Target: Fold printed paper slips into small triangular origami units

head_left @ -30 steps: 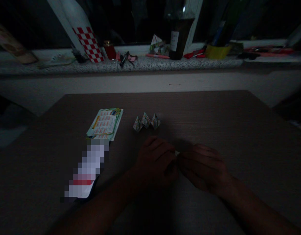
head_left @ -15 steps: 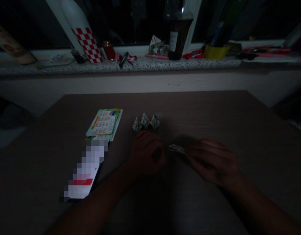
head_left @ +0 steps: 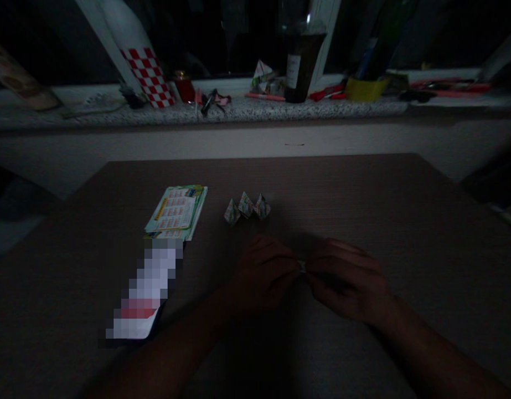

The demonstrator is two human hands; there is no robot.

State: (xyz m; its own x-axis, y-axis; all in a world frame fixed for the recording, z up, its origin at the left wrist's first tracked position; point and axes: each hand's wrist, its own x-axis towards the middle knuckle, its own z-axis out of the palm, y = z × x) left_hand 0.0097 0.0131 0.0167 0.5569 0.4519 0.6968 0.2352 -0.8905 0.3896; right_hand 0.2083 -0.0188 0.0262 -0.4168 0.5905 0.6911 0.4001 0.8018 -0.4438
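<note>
Between my two hands is a small folded paper piece (head_left: 302,266), mostly covered by the fingers. My left hand (head_left: 266,271) pinches its left end, and my right hand (head_left: 349,277) is closed on its right end. Just beyond my left hand, three pointed folded paper pieces (head_left: 246,205) stand in a row, touching or nearly so. To the left lies a stack of printed paper cards (head_left: 174,210) with a calendar-like grid. A phone (head_left: 149,288) with a lit, blurred-out screen is nearer to me, beside my left forearm.
A brown wooden table (head_left: 342,188) spans the view. Behind it, a speckled stone windowsill (head_left: 255,111) bears a red-and-white checked bottle (head_left: 149,77), a dark drink cup (head_left: 300,66), a red jar (head_left: 184,87), a yellow holder (head_left: 365,88) and assorted small items.
My left hand has moved right and toward me, from beside the standing paper pieces to the folded paper piece in my right hand. It now grips that piece too.
</note>
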